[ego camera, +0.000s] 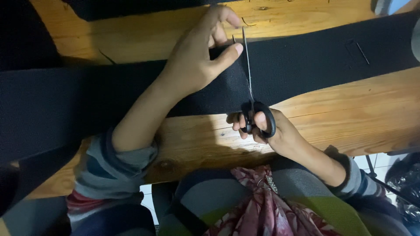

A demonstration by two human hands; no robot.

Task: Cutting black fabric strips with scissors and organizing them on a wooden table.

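A wide black fabric strip (315, 65) lies across a wooden table (350, 118). My left hand (197, 57) presses on the strip's far edge, thumb and fingers holding the cloth just left of the blades. My right hand (267, 129) grips black-handled scissors (256, 113), thumb and fingers through the loops. The thin blades (247, 61) run up across the full width of the strip, their tips near my left fingertips.
More black cloth hangs off the table at the left (39, 113) and lies at the top (131, 6). A small pin or marking (362, 53) shows on the strip at right. My lap with patterned red cloth (262, 205) is below the table edge.
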